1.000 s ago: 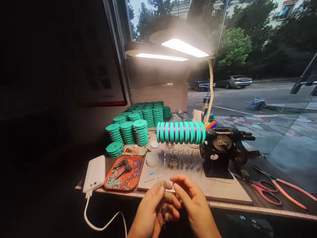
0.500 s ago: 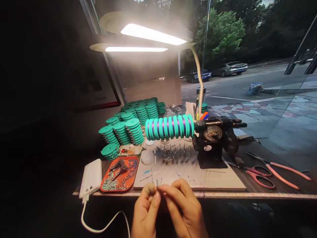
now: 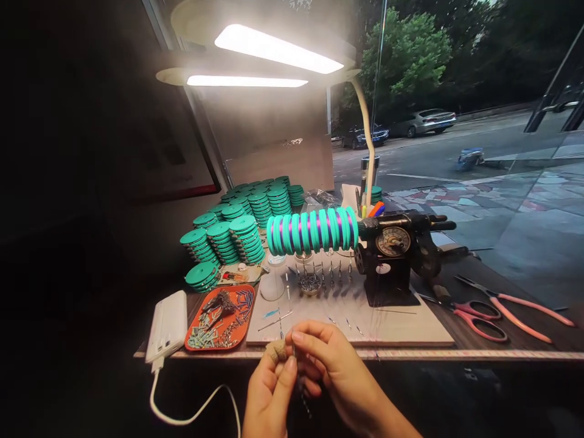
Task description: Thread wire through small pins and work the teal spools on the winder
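At the near edge of the table, my left hand (image 3: 272, 386) is closed, its thumb pinched against an index finger wrapped in tan tape. My right hand (image 3: 335, 371) meets it, thumb and fingertips pinched together. A thin line (image 3: 280, 316) with a small slim fitting runs down into the fingers from the board. A dark, twisted-looking strand (image 3: 305, 398) hangs below the hands; the fingers hide most of what they grip. Beyond, a row of teal foam spools (image 3: 312, 232) sits on the shaft of a black winding machine (image 3: 390, 261), with several small fittings (image 3: 332, 274) hanging beneath.
An orange tray (image 3: 214, 340) of small tubes and beads lies left, beside a white power bank (image 3: 168, 325) with its cable. Stacked teal spools (image 3: 221, 237) stand behind. Red-handled scissors (image 3: 479, 319) and pliers (image 3: 515, 310) lie right. A lamp (image 3: 278, 48) hangs above the pale board (image 3: 319, 331).
My right hand has turned, and its fingertips have risen slightly beside the left. A dark strand now shows below the hands. My left hand has barely moved.
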A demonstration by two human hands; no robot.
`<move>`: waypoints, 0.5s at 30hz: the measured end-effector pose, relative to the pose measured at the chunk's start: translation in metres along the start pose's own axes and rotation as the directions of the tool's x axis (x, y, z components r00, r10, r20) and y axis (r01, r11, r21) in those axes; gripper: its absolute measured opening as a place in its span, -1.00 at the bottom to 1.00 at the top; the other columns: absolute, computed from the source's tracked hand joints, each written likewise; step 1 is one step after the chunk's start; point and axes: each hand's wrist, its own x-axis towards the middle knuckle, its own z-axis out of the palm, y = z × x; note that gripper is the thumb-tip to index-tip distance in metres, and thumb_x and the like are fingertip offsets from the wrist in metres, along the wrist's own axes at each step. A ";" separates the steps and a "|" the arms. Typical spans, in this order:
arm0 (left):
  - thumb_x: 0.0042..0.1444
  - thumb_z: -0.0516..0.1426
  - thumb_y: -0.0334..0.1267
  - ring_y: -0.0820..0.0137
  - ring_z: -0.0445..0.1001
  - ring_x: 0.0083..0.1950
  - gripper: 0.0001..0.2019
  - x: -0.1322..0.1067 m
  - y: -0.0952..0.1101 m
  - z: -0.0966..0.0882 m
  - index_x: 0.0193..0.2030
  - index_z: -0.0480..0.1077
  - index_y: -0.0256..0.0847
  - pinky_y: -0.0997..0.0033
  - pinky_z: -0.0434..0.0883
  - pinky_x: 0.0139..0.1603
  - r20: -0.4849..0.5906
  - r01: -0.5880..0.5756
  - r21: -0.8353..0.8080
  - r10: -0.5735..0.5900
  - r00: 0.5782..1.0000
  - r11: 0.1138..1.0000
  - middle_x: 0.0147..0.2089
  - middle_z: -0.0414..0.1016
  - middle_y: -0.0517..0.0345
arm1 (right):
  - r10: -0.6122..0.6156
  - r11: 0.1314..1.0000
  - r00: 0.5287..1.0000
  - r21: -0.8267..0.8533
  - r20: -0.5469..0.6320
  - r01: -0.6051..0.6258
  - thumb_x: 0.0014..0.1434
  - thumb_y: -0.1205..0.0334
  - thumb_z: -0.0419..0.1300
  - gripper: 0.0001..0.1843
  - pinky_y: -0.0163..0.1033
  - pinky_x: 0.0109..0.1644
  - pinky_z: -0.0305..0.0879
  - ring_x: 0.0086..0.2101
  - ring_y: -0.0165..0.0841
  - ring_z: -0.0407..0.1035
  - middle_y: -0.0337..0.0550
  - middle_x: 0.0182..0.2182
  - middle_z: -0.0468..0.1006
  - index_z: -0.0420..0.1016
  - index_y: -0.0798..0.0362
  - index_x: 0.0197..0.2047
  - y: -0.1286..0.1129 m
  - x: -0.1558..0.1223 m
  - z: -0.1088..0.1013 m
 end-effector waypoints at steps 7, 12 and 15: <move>-0.22 0.23 -0.16 0.46 0.42 -0.53 -0.74 0.001 -0.001 -0.001 -0.38 0.37 -0.24 0.51 0.32 -0.41 -0.037 0.067 -0.054 -0.069 0.997 0.996 -0.53 0.47 0.18 | -0.264 0.925 0.958 -0.310 -0.110 0.219 -0.07 0.11 0.19 -0.78 -0.41 -0.64 0.02 -0.67 -0.57 0.11 -0.28 -0.57 0.30 0.37 0.12 -0.45 0.013 -0.007 -0.002; -0.34 0.29 -0.20 0.36 0.45 -0.35 -0.74 0.003 0.000 0.006 -0.47 0.38 -0.24 0.44 0.34 -0.22 -0.112 -0.022 -0.092 0.011 0.994 0.995 -0.43 0.49 0.18 | -0.785 0.412 0.619 -0.736 0.012 0.537 0.06 0.31 0.04 -0.84 -0.36 -0.47 0.15 -0.51 -0.45 0.23 -0.19 -0.52 0.30 0.45 0.05 -0.39 0.033 -0.017 -0.003; -0.40 0.31 -0.16 0.29 0.45 -0.28 -0.69 0.008 -0.003 0.000 -0.46 0.39 -0.22 0.42 0.35 -0.23 -0.138 -0.014 -0.063 0.005 0.990 0.998 -0.45 0.49 0.18 | -0.843 0.266 0.532 -0.796 0.082 0.544 0.06 0.35 0.00 -0.79 -0.36 -0.48 0.15 -0.52 -0.44 0.23 -0.18 -0.52 0.29 0.46 0.03 -0.34 0.042 -0.015 -0.006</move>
